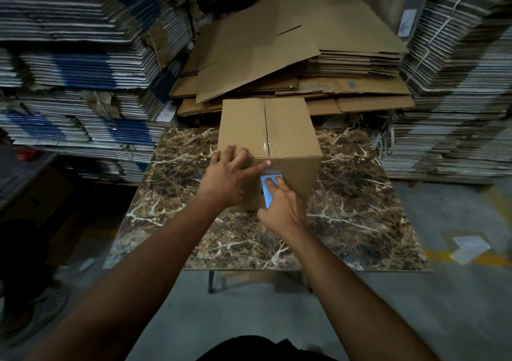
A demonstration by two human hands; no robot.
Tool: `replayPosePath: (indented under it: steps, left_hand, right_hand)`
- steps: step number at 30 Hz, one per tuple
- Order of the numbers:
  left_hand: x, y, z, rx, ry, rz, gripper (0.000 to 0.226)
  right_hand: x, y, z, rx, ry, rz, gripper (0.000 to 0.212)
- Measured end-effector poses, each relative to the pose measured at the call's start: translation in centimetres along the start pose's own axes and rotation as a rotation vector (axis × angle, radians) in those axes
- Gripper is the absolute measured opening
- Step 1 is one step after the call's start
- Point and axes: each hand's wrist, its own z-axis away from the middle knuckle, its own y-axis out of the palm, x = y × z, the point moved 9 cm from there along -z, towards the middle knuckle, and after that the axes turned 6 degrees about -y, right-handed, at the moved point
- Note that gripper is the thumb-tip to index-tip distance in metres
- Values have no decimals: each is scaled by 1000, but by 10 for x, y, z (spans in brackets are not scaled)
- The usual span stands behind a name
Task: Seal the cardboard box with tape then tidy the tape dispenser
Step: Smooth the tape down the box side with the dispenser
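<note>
A closed brown cardboard box (288, 128) stands on a dark marble table top (357, 194). A strip of clear tape (267, 139) runs along the top seam and over the near edge. My left hand (230, 175) lies spread on the box's near top edge, its forefinger pressing the tape on the front face. My right hand (279, 208) grips a blue tape dispenser (269, 189), held against the front face just below that finger.
Flattened brown cartons (291, 53) are piled behind the table. Tall stacks of bundled flat cardboard (72, 64) rise at the left and right (454, 78). White paper scraps (468, 247) lie on the concrete floor at the right. A shoe (36, 308) shows at the lower left.
</note>
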Motion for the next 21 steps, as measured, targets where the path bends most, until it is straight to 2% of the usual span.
replayPosePath:
  steps: [6,14,21]
  left_hand:
    - [1,-6,2,24,16,-18,105]
    - [0,-8,4,38,3,-35,103]
    - [-2,-10,5,31,2,-33,104]
  right_hand:
    - [14,-21,-1,55,-14,91,61]
    - [16,-34,14,76,55,49,43]
    - [21,-38,15,84,53,81,46]
